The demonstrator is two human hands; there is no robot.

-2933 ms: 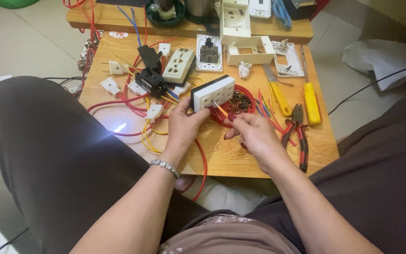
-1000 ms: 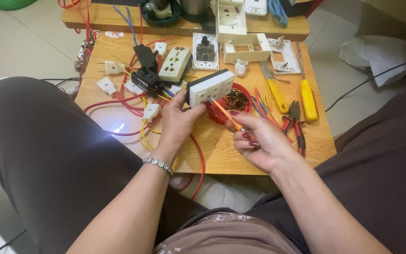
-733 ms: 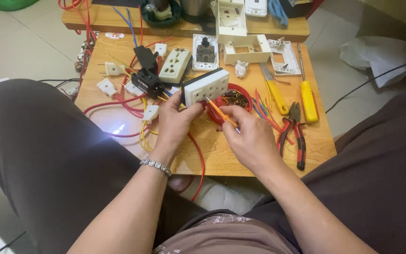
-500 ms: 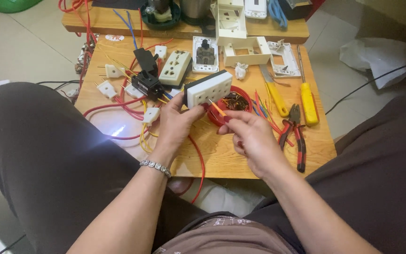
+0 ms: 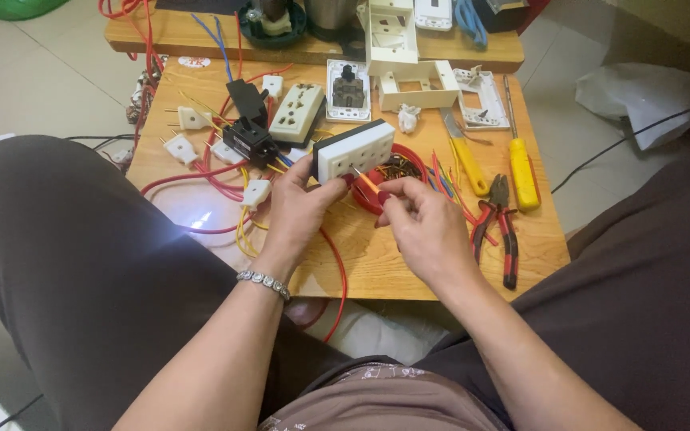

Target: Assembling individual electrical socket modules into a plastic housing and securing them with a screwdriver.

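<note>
My left hand (image 5: 301, 209) grips the white socket block (image 5: 353, 149) just above the wooden surface (image 5: 377, 255), right hand (image 5: 425, 227) fingers pinching a small orange screwdriver (image 5: 367, 185) at its edge — a slip could gouge the block or jab my left thumb.

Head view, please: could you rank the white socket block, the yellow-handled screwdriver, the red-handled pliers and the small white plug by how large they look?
1. red-handled pliers, longest.
2. yellow-handled screwdriver, slightly shorter; it lies farther from the camera, so this order is unsure.
3. white socket block, held in the left hand.
4. small white plug, clearly smallest.
</note>
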